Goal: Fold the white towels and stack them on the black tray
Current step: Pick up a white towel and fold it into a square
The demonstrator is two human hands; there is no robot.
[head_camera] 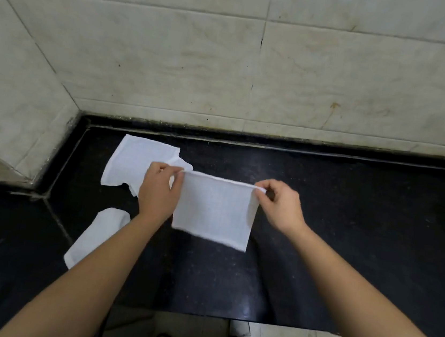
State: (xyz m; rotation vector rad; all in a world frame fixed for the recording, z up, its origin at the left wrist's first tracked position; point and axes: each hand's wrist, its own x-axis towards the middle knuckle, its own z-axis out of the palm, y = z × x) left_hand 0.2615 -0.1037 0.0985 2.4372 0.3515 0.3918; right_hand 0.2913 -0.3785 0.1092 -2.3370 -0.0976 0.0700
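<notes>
Two hands are pinching the held towel (215, 209) by its top corners, left hand (158, 191) and right hand (281, 206), hanging it above the black counter (347, 239), right of a crumpled towel (135, 163). Uneven tension could be skewing the fold.

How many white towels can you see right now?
3. The held towel hangs between the left hand and right hand. A rumpled towel lies on the black counter behind the left hand. A third towel lies beside the left forearm, partly hidden by it.
</notes>
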